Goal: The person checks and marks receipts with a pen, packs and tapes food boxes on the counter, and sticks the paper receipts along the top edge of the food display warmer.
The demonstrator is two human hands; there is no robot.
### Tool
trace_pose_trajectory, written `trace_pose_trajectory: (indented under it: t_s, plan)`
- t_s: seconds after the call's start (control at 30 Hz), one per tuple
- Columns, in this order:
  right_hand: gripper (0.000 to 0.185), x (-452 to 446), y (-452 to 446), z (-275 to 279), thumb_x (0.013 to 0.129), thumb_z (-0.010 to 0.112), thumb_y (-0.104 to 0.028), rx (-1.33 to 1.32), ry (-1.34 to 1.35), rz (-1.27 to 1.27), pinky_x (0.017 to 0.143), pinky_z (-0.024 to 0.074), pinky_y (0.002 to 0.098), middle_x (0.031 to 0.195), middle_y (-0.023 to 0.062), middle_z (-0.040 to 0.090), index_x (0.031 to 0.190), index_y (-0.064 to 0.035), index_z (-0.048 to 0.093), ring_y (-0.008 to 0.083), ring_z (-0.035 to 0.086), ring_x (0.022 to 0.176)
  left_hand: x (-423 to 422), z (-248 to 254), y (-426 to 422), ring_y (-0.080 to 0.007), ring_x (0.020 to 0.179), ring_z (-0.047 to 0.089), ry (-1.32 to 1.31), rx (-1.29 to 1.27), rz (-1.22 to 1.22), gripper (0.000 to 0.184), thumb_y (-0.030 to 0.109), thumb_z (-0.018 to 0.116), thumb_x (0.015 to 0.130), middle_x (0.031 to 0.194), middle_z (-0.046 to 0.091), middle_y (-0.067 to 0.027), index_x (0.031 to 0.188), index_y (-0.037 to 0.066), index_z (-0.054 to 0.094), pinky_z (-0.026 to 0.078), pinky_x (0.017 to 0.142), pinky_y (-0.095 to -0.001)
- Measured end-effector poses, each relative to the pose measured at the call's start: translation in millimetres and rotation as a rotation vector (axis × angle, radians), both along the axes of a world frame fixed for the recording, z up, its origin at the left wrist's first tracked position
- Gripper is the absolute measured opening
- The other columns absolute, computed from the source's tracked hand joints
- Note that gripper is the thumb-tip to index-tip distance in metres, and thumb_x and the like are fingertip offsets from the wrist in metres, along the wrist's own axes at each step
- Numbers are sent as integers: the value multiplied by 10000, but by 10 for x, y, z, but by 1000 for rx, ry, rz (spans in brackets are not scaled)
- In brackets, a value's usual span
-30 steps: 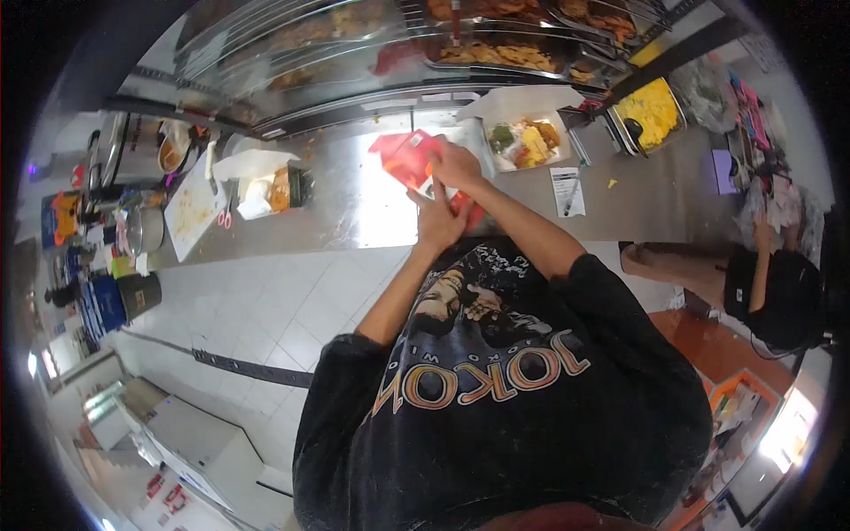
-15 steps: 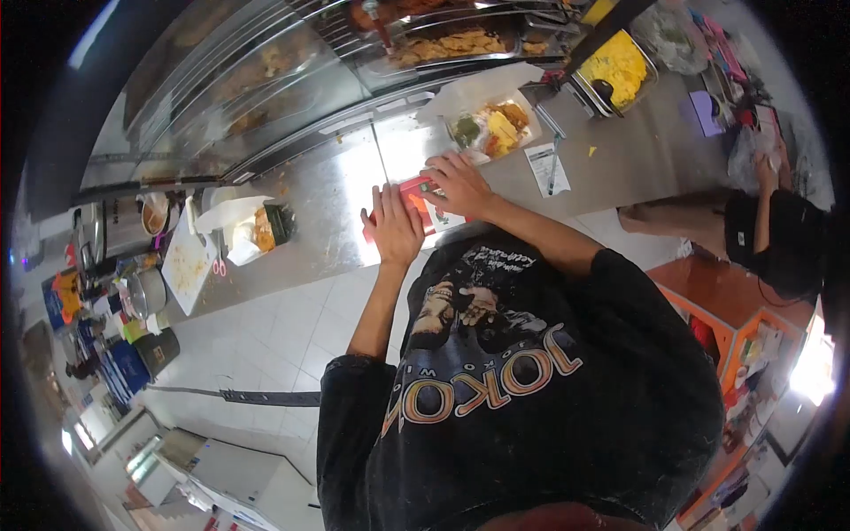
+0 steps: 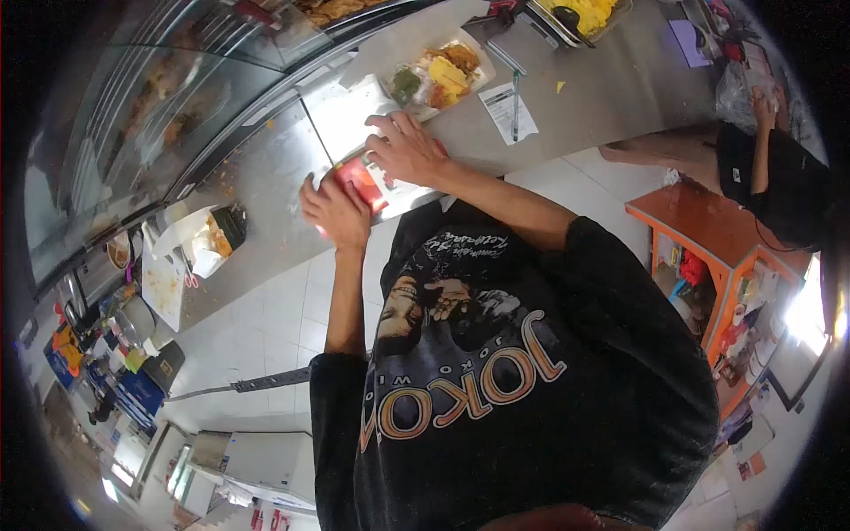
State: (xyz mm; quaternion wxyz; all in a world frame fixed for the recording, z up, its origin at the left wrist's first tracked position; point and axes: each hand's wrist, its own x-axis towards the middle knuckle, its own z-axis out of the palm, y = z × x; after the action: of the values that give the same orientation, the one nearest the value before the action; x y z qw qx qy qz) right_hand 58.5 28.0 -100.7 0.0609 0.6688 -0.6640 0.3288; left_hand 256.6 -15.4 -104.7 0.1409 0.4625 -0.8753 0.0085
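Observation:
A red-and-white printed box (image 3: pixel 365 184) lies on the metal counter, close to its front edge. My left hand (image 3: pixel 338 211) grips its left end, fingers bent over the side. Across the box's right part lies my right hand (image 3: pixel 409 150), its fingers curled over the top and far edge. Both hands cover much of the box, so its full shape is hidden. Just beyond my right hand stands an open white food box (image 3: pixel 482 66) with yellow, green and brown food inside. Another open food box (image 3: pixel 205 258) sits to the left of my left hand.
Beside the food box are a paper slip (image 3: pixel 524 119) and a pen (image 3: pixel 515 106). A cutting board (image 3: pixel 164 288) and red-handled scissors (image 3: pixel 190 280) lie at left. Behind runs a glass food case (image 3: pixel 106 133). Another person (image 3: pixel 770 177) works at far right, near an orange cabinet (image 3: pixel 686 221).
The view has shifted, so the counter's things appear further left. My hands stay on the red printed box; my right hand's fingers look slightly more spread and raised.

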Motion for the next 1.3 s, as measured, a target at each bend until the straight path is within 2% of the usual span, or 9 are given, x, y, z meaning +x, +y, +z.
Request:
trace_pose_trajectory:
  t_s: [0.17, 0.33, 0.5, 0.7, 0.83, 1.03, 1.13, 1.23, 1.3]
  plan:
    - [302, -72, 546, 166, 849, 710, -262, 326, -283, -51, 807, 541, 411, 1146, 133, 635, 1053, -44, 661, 310, 641, 946, 276, 104, 245, -408, 1084, 598, 194, 371, 198, 484, 292, 709, 898, 1158, 574, -240, 1224, -31, 557, 478, 869, -475]
    - [470, 5, 519, 198, 872, 759, -315, 580, -740, -161, 733, 577, 406, 939, 204, 732, 1196, 13, 668, 333, 728, 830, 210, 14, 205, -296, 559, 674, 349, 432, 354, 294, 244, 740, 895, 642, 699, -140, 813, -38, 725, 526, 575, -392]
    - [359, -54, 325, -244, 834, 805, -278, 524, -965, -135, 727, 572, 339, 894, 133, 763, 1092, -39, 733, 230, 755, 840, 358, -153, 125, -155, 677, 708, 517, 624, 429, 287, 227, 771, 883, 749, 751, -140, 923, -57, 758, 550, 625, -321]
    - [346, -138, 317, -248, 815, 840, -138, 303, -1176, 47, 833, 575, 285, 1026, 119, 761, 1097, 16, 713, 173, 730, 965, 324, -29, 265, -199, 982, 698, 1229, 686, 424, 382, 95, 707, 947, 1107, 727, -179, 1262, -103, 618, 552, 873, -316]
    - [360, -136, 258, -323, 815, 839, -132, 302, -1235, 90, 840, 577, 285, 1036, 122, 759, 1110, 23, 701, 158, 725, 968, 332, -48, 250, -212, 1010, 692, 1301, 660, 446, 394, 98, 699, 952, 1085, 725, -206, 1269, -117, 604, 557, 899, -322]
    - [358, -93, 151, -345, 875, 778, -124, 397, -1034, 25, 822, 587, 331, 1071, 151, 743, 1176, 31, 662, 221, 732, 941, 249, -135, 79, -237, 877, 726, 912, 588, 513, 388, 157, 675, 947, 1010, 734, -233, 1224, -112, 638, 590, 691, -323]
    - [350, -103, 100, -258, 880, 739, -145, 517, -692, -51, 874, 558, 405, 1072, 174, 715, 1180, 15, 656, 322, 696, 977, 193, 93, 25, -325, 997, 699, 738, 694, 589, 414, 126, 659, 916, 1101, 703, -256, 1268, -87, 612, 569, 836, -396]
    - [334, -22, -78, 41, 870, 707, -183, 204, -399, 44, 944, 504, 459, 1062, 182, 687, 1147, -2, 662, 383, 628, 1056, 91, 44, -147, -414, 1187, 582, 642, 22, 173, 462, 74, 620, 879, 1220, 641, -272, 1317, -62, 565, 452, 1030, -483]
    - [320, 135, -215, 6, 870, 699, -205, 109, -289, 124, 986, 467, 460, 1083, 176, 668, 1119, -8, 666, 383, 577, 1127, -31, 20, -247, -445, 1216, 496, 586, 65, 90, 406, 82, 593, 863, 1210, 611, -243, 1253, -30, 576, 373, 1061, -520]
